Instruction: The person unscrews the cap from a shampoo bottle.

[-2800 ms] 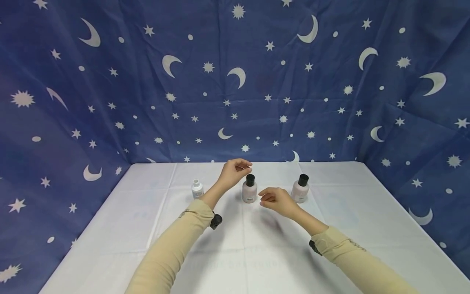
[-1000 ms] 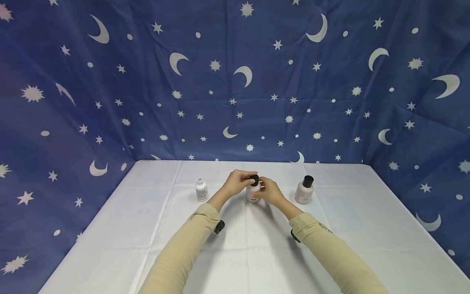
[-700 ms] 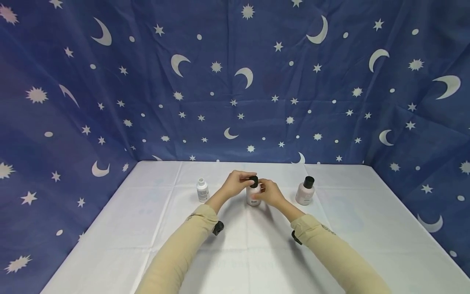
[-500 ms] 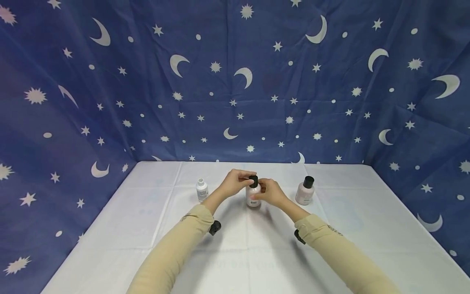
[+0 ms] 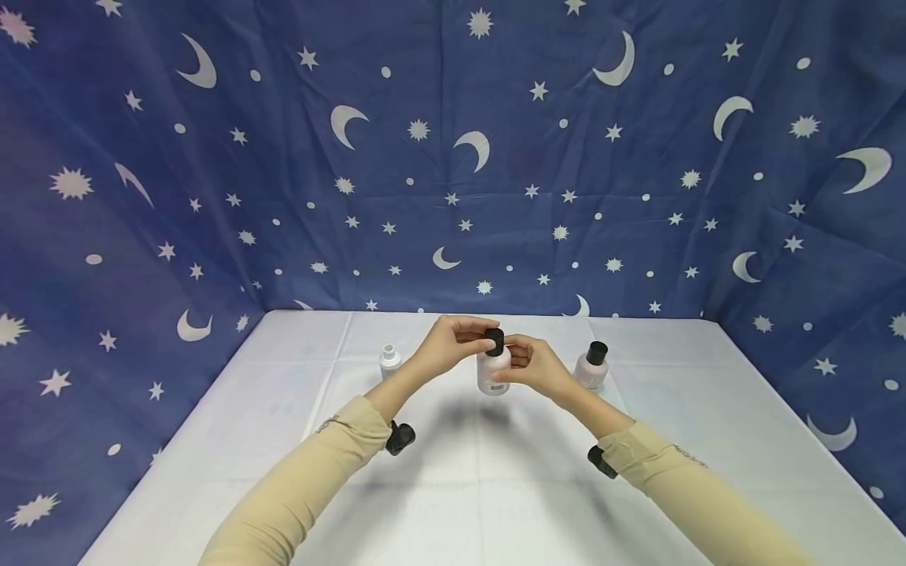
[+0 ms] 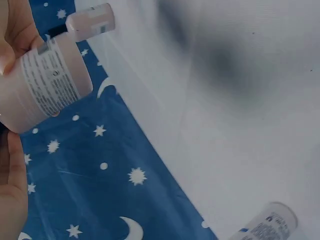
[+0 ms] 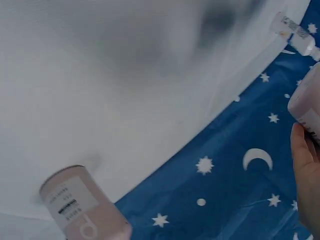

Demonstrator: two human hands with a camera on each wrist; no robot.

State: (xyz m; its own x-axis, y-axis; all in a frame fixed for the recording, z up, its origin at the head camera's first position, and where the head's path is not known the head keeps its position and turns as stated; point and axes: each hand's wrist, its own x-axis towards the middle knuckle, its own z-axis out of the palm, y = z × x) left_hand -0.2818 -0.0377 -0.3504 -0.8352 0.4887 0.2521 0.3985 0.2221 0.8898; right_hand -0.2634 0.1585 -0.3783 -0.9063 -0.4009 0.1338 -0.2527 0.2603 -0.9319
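Note:
Both hands hold a pale pink bottle (image 5: 493, 373) upright above the table, its shadow lying apart from its base. The left hand (image 5: 449, 346) pinches its black cap (image 5: 495, 341) between thumb and fingers. Round the bottle's body, from the other side, curls the right hand (image 5: 538, 368). In the left wrist view the bottle (image 6: 52, 75) shows a label of fine print, with the left hand (image 6: 11, 187) at the frame's edge. The right wrist view catches part of the bottle (image 7: 309, 100) and of the right hand (image 7: 307, 172).
A second pink bottle (image 5: 591, 371) with a black cap stands to the right, behind the right forearm. To the left stands a small white bottle (image 5: 390, 360), partly hidden by the left arm. A blue curtain (image 5: 396, 196) with moons and stars hangs behind the white-covered table (image 5: 481, 511).
Earlier the hands were apart from the middle bottle. They came together on its cap and body, and the bottle has since risen off the table, nearer to the head camera.

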